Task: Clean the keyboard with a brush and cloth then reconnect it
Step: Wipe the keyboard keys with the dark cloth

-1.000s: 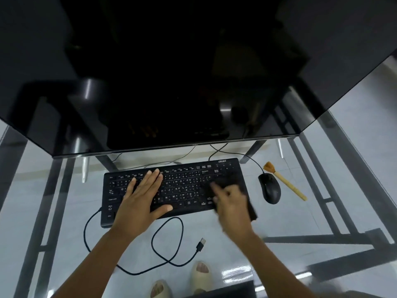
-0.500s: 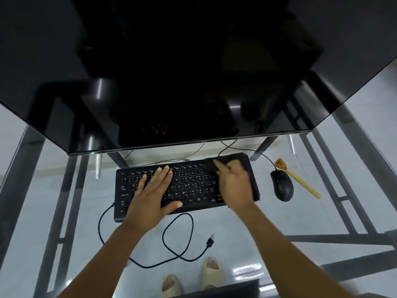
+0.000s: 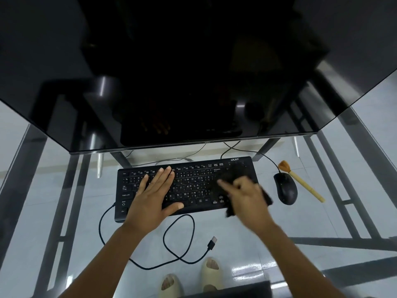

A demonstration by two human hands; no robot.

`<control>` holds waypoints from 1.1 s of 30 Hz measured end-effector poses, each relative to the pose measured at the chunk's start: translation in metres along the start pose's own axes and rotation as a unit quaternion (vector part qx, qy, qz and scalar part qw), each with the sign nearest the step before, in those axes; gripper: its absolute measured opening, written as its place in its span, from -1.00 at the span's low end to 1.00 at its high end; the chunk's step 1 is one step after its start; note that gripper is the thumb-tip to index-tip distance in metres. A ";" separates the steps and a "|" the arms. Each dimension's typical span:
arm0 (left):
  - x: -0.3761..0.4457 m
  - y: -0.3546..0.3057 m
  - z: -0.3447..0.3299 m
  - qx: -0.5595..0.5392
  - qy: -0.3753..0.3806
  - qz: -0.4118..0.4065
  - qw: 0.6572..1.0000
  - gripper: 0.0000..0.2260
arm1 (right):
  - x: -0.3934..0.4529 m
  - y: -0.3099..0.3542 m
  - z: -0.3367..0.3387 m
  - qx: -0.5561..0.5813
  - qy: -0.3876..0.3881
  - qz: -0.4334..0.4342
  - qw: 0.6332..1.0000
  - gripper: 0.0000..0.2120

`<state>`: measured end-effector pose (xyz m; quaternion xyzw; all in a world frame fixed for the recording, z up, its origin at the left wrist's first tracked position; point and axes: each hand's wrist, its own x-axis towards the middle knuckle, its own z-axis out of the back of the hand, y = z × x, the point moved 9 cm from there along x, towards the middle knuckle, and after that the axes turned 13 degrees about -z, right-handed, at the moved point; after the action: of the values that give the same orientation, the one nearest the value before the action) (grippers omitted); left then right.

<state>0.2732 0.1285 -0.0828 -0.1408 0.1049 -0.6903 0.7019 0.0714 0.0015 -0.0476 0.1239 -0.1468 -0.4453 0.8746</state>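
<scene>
Both hands are working the cloth step: my flat left hand (image 3: 153, 195) is steadying the keyboard (image 3: 189, 187) on the glass bench (image 3: 322, 211) while my right hand (image 3: 247, 196) is gripping the dark cloth (image 3: 266, 198) over the right-hand keys, and next I judge I am needing the loose USB plug (image 3: 212, 243).

Black keyboard (image 3: 193, 186) flat on glass (cable unplugged); dark cloth (image 3: 233, 179) on its right end; brush (image 3: 300, 181) beside.

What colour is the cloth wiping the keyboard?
Black, like the keyboard; the cloth shows best in the head view.
</scene>
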 end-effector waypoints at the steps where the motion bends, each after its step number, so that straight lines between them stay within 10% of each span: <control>1: 0.000 0.000 0.000 0.002 0.000 -0.002 1.000 -0.21 | 0.007 -0.023 0.007 0.013 -0.016 -0.045 0.999 -0.61; 23: 0.000 -0.001 -0.001 0.007 -0.007 -0.006 1.000 -0.23 | -0.036 0.080 -0.032 0.030 0.074 0.111 0.991 -0.60; 30: -0.001 0.000 -0.002 0.011 0.003 -0.003 1.000 -0.21 | 0.007 -0.066 0.014 0.063 -0.091 -0.289 0.951 -0.73; 33: -0.001 0.001 -0.003 0.015 0.001 -0.002 1.000 -0.22 | 0.002 -0.009 -0.007 0.020 -0.071 -0.222 0.972 -0.68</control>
<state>0.2728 0.1299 -0.0855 -0.1298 0.0956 -0.6933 0.7024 0.0687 -0.0043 -0.0568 0.1386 -0.1858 -0.6327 0.7389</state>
